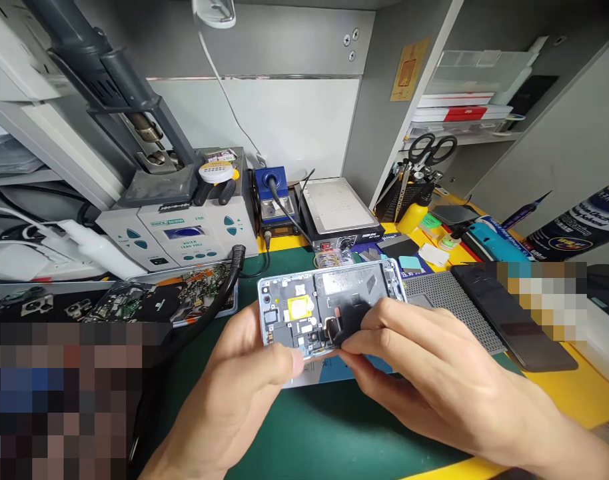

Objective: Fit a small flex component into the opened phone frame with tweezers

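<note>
An opened phone (329, 293) is held up on its long side, with its inner parts facing me. A yellow-framed patch and small connectors show at its left, a dark cavity at its right. My left hand (249, 387) grips the left end, thumb on the lower edge. My right hand (434, 360) has its fingers pinched at the lower right edge, beside a small dark flap (334, 328); the fingertips partly hide what they press. Behind the phone, a blue and white printed sheet or box (329, 373) lies on the green mat (304, 433).
A hot-air station (184, 233) stands back left, with its black hose (224, 287) running forward. Near it are a soldering station (274, 200) and a heating plate (339, 207). At right lie a perforated metal plate (449, 307), a dark phone (514, 320) and a spray can (579, 223).
</note>
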The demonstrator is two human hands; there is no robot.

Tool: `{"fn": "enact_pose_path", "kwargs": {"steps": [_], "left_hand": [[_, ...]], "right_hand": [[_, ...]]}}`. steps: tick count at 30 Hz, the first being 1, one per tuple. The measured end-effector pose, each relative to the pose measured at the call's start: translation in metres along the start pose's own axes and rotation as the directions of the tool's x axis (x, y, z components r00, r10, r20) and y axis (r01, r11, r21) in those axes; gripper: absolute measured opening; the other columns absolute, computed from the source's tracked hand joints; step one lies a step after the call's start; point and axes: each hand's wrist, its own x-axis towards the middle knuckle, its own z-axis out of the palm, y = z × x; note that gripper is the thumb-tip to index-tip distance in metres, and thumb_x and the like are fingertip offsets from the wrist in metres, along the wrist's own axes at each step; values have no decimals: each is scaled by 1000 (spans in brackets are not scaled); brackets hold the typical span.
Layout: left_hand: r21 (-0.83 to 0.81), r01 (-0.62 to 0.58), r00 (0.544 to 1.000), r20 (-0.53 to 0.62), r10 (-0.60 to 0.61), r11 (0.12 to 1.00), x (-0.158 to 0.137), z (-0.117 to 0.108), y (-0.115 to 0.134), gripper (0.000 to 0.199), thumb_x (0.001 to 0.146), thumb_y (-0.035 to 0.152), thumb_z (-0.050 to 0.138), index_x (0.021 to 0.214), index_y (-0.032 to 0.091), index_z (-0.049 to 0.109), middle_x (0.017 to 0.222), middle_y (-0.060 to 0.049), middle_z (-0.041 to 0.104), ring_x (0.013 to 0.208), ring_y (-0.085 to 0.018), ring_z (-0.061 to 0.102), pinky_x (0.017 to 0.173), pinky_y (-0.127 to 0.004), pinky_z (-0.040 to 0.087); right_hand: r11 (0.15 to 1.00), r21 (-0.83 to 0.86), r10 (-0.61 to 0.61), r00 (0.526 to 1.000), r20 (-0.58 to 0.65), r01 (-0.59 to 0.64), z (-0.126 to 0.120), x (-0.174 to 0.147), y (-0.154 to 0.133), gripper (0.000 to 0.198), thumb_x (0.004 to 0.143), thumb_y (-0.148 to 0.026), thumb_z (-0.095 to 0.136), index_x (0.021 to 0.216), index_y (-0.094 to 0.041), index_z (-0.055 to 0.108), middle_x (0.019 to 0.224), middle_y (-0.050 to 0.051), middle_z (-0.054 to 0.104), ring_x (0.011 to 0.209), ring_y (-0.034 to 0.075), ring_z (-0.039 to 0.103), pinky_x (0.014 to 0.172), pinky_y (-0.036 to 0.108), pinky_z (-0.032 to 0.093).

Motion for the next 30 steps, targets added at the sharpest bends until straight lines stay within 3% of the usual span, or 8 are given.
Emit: {"fn": "enact_pose_path", "kwargs": {"steps": [5, 11, 19, 27, 30], "left_hand": [[64, 34, 999, 5, -34, 997, 2, 2, -5, 55, 81, 9, 72, 132, 27, 69, 122, -7, 77, 125, -32, 62, 107, -45, 46], [126, 51, 998, -49, -45, 991, 0, 5, -6, 37, 85, 14, 73, 121, 25, 75, 123, -6, 77, 122, -32, 64, 108, -46, 46], [162, 51, 995, -92, -36, 985, 1, 8, -6, 46, 85, 15, 72, 129, 27, 69, 115, -6, 79, 116, -34, 67, 107, -53, 44], [254, 47, 990, -140, -11, 966, -4, 9, -6, 40, 83, 19, 73, 122, 24, 73, 112, -9, 80, 112, -36, 68, 105, -56, 46], [214, 57, 985, -173, -20, 975, -3, 12, -5, 45, 78, 25, 77, 122, 23, 74, 110, -11, 80, 112, -39, 69, 104, -57, 48]], "right_hand": [[999, 31, 7, 1000, -12, -7, -3, 0, 2, 10, 102, -17, 58, 98, -14, 67, 80, 2, 56, 67, 16, 47, 55, 33, 30], [1000, 17, -3, 1000, -4, 3, -6, 0, 1, 17, 103, -18, 57, 91, -15, 68, 79, 3, 58, 66, 17, 50, 54, 34, 30], [1000, -27, -14, 999, -39, 13, -5, -1, 0, 15, 102, -15, 56, 98, -13, 71, 75, 4, 61, 66, 18, 53, 53, 33, 31], [1000, -29, -10, 999, -40, 9, -3, -3, 1, 13, 99, -13, 59, 105, -14, 70, 79, 4, 63, 67, 19, 52, 53, 34, 33], [999, -29, -17, 999, -42, 16, -3, -3, 1, 13, 98, -13, 59, 105, -13, 70, 80, 5, 64, 68, 19, 52, 54, 34, 34]]}}
